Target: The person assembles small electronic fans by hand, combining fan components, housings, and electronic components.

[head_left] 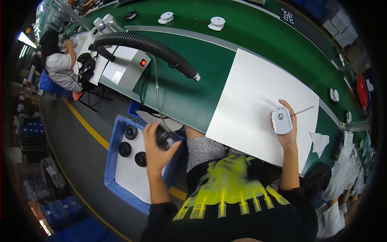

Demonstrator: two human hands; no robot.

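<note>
In my left hand [155, 155] is a black rounded part [164, 139], smeared by motion, above the edge of a blue bin [109, 165]. My fingers and thumb curve around it. Inside the bin, several black round parts [125, 149] lie on a white sheet. Over at the right, my right hand [288, 139] grips a white rounded housing [281, 123] with a small round fitting in its face. A thin grey cable [304, 110] sticks out beside it. This hand is over a large white sheet [246, 101] on the green bench [181, 99].
A white box [128, 70] with a lit red switch carries a black flexible hose [153, 44] arching over the bench. White parts [217, 23] stand on the green strip behind. A scrap of white paper [319, 143] lies right. Another person [60, 64] sits far left.
</note>
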